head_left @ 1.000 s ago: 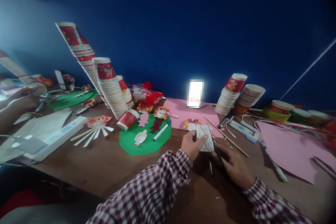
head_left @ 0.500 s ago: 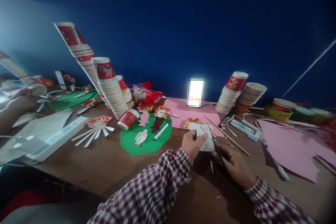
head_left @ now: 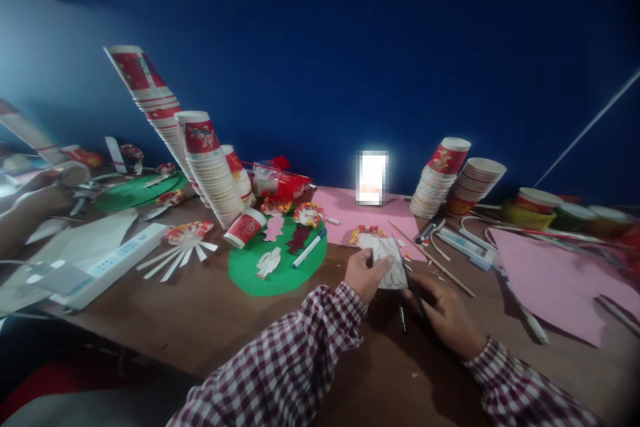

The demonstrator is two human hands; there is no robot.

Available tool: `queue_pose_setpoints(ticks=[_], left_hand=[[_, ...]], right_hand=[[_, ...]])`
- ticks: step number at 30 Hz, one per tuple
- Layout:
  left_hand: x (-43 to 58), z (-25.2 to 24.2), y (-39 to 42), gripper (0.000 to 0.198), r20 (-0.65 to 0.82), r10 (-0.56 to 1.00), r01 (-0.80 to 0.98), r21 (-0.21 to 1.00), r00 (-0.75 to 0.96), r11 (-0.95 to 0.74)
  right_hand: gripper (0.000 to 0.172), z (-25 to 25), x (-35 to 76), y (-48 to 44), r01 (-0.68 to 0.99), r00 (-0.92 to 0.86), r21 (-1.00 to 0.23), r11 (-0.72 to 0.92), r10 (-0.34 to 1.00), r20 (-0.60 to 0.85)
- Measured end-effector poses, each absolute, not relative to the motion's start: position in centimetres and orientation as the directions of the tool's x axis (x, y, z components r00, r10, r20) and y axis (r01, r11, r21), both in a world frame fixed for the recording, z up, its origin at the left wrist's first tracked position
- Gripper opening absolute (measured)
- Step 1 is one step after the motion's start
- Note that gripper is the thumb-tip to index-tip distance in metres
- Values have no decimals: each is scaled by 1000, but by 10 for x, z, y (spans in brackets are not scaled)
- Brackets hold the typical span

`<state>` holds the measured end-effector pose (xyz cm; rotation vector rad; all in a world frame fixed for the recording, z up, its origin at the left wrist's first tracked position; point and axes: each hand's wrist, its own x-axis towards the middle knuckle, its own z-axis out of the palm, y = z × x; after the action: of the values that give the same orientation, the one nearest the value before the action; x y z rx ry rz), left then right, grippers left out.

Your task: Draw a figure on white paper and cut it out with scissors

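Note:
My left hand (head_left: 367, 275) pinches a small piece of white paper (head_left: 393, 269) with a pencil-like outline drawn on it, thumb on top. At the paper's right edge, my right hand (head_left: 445, 310) is closed round dark scissors (head_left: 417, 295), the blades along the sheet. Beneath, a pen (head_left: 403, 317) lies on the table, partly hidden. Left of my hands is a green paper disc (head_left: 250, 280) bearing a white cutout (head_left: 269, 262), a pink cutout (head_left: 273, 229), a dark red cutout (head_left: 299, 240) and a blue-and-white marker (head_left: 309, 249).
Tall stacks of paper cups (head_left: 213, 170) lean at the left; shorter cup stacks (head_left: 439, 180) stand right. A power strip (head_left: 113, 268) lies left, near another person's arm (head_left: 30, 203). Pink paper (head_left: 565, 280) and a wooden stick (head_left: 440, 263) lie right. A bright phone-like screen (head_left: 372, 177) stands at the back.
Both hands stay in nearly the same place. The paper and scissors have shifted only slightly, with the blades still against the paper's right edge.

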<state>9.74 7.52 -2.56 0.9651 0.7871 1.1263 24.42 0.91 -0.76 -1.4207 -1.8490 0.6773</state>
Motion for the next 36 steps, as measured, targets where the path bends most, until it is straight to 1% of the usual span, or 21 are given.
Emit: queue_pose_setpoints(ticks=[3, 6, 12, 17, 24, 36], left_hand=[[97, -26, 75, 35, -38, 966, -355, 926, 257, 131], [97, -23, 74, 33, -34, 962, -384, 912, 272, 141], [97, -21, 73, 38, -45, 953, -423, 889, 300, 175], [97, -23, 74, 34, -26, 957, -408, 901, 288, 147], [97, -26, 75, 34, -68, 962, -363, 917, 266, 165], [96, -23, 76, 34, -122, 953, -363, 905, 276, 221]], right_hand=[[33, -8, 245, 9, 604, -154, -751, 267, 963, 219], [34, -7, 244, 9, 608, -141, -750, 261, 965, 222], [36, -6, 242, 9, 580, -154, -773, 257, 966, 206], [36, -7, 244, 9, 565, -166, -781, 266, 964, 208], [36, -5, 243, 8, 537, -200, -804, 257, 964, 174], [36, -6, 243, 8, 521, -204, -816, 250, 965, 165]])
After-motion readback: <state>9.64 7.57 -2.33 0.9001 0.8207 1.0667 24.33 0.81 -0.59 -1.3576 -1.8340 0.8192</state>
